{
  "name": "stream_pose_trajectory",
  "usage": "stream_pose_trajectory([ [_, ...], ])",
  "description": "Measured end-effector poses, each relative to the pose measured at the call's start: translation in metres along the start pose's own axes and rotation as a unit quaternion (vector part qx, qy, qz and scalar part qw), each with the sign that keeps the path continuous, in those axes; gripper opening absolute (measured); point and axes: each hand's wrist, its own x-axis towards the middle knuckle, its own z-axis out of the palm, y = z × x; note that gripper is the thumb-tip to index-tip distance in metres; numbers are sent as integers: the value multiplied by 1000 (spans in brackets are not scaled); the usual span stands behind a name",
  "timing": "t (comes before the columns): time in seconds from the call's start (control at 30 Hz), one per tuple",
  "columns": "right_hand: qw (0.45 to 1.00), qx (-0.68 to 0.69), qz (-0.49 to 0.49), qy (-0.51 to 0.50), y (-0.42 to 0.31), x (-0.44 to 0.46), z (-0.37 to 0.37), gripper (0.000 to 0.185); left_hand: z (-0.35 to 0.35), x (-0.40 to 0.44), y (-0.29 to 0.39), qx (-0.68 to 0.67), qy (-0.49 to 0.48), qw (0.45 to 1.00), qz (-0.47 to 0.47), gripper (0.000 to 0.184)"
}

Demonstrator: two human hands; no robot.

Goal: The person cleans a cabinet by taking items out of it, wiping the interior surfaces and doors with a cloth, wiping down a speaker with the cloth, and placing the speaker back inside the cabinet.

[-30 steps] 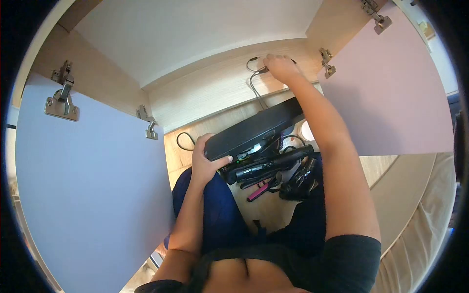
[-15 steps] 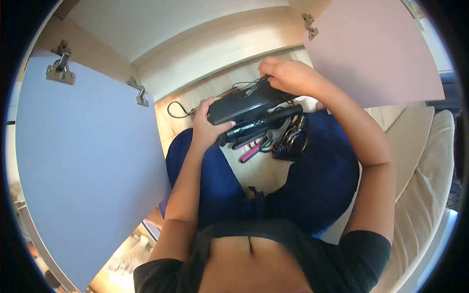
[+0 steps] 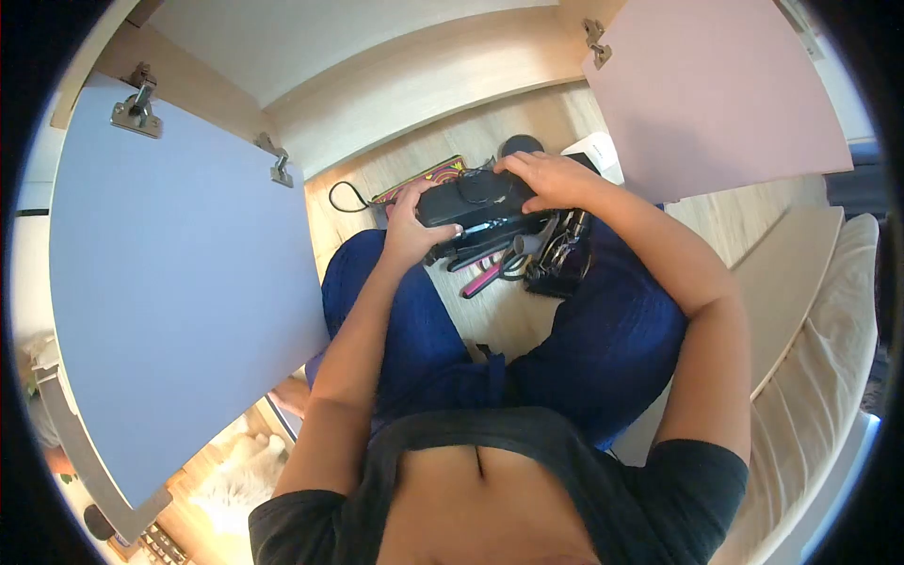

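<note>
A long black box [image 3: 452,202] lies across the heap between my knees. My left hand [image 3: 411,226] grips its left end, thumb on the near side. On its right part rests my right hand [image 3: 546,181], with fingers bent over the top and a thin dark cable [image 3: 482,186] beside them. Below the box are dark styling tools, a pink and black one [image 3: 482,279] and a glossy black object [image 3: 556,280]. Behind it lie a patterned colourful pouch [image 3: 433,175] and a round dark item [image 3: 521,145].
A blue cabinet door [image 3: 179,282] stands open at left and a pink one [image 3: 716,104] at right. The cabinet's wooden base edge [image 3: 424,80] runs ahead. A white item [image 3: 598,155] lies near the pink door. A furry white animal [image 3: 243,480] is at lower left.
The black box has come nearer to my body and lies over the tools. My right hand has moved from the cabinet base with the cable onto the box. The pouch and round item now show.
</note>
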Motion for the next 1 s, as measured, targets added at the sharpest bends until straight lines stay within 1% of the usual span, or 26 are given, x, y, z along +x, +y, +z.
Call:
stream_pose_trajectory([
  [0.07,1000,-3,-11,1,11,4,7,73,0,1,1,34,-13,999,-7,71],
  [0.1,1000,2,-16,4,8,1,5,73,2,1,-11,53,-23,998,0,74],
  [0.13,999,17,-1,-29,2,0,-4,73,0,-2,10,6,-45,998,-49,77],
  [0.17,999,34,-29,-26,16,4,5,76,0,-1,13,17,-53,997,-45,73],
  [0.2,997,12,-12,-69,14,3,-3,78,2,-1,7,14,-55,998,21,72],
  [0.23,998,-34,-25,-40,11,-2,-8,74,3,-2,6,4,-74,997,-16,71],
  [0.27,998,-41,-38,8,3,-5,-25,61,3,-2,6,13,-95,995,-2,70],
  [0.3,996,-15,-52,64,-3,0,-45,53,6,-5,5,16,-81,996,26,70],
  [0.33,991,14,-65,116,-12,4,-63,46,7,-4,5,4,-96,995,43,71],
  [0.4,958,-14,-64,281,-60,6,-126,34,6,-3,2,35,-93,993,64,73],
  [0.43,918,-72,-82,381,-79,9,-155,32,6,-1,0,35,-91,993,68,73],
  [0.47,866,-126,-98,473,-95,11,-181,31,8,-2,-2,27,-92,994,61,73],
  [0.53,756,-193,-140,610,-127,16,-240,33,5,-2,0,20,-90,994,62,73],
  [0.6,678,-322,-119,649,-129,22,-292,37,6,-5,2,-4,-103,994,41,73],
  [0.63,680,-322,-115,649,-120,25,-310,37,6,-5,3,-4,-106,994,39,73],
  [0.67,618,-453,-59,640,-109,29,-326,47,6,-5,3,-1,-108,993,51,73],
  [0.73,546,-573,-2,611,-117,26,-336,58,4,-4,3,-2,-110,992,57,73],
  [0.77,723,-427,2,543,-121,22,-341,59,3,-3,3,7,-121,990,73,73],
  [0.8,860,-256,10,442,-122,20,-340,61,2,-5,3,14,-134,987,89,73],
  [0.83,861,-220,-45,457,-120,18,-335,53,0,-4,4,24,-152,982,111,75],
  [0.87,861,-223,-41,455,-116,13,-332,53,-2,-4,6,21,-155,981,114,75],
  [0.93,819,-259,-76,507,-111,5,-322,45,-3,-8,12,77,-179,975,103,76],
  [1.0,784,-210,0,584,-110,-11,-297,36,-4,-12,16,97,-175,975,95,76],
])
